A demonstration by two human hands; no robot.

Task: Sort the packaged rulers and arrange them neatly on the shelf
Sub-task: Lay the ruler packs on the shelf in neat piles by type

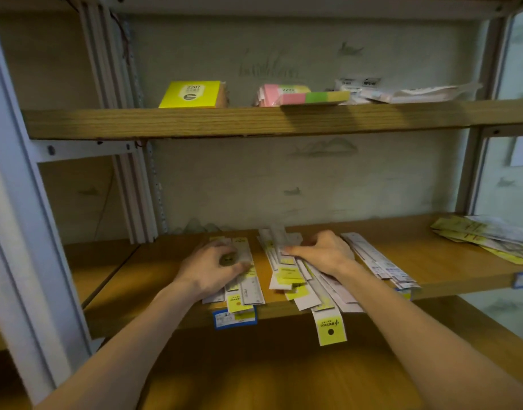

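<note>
Head view: on the middle wooden shelf, the left hand curls its fingers onto a small stack of clear packaged rulers with yellow tags; the right hand presses spread fingers on a messier ruler pile just beside.

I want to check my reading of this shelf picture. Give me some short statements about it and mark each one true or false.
1. Both hands are on the rulers on the middle shelf. True.
2. The left hand rests on the messy pile. False: it is on the neat stack; the right hand is on the messy pile.
3. One ruler pack hangs over the shelf's front edge. True.
4. The yellow box stands on the middle shelf. False: it is on the upper shelf.
</note>
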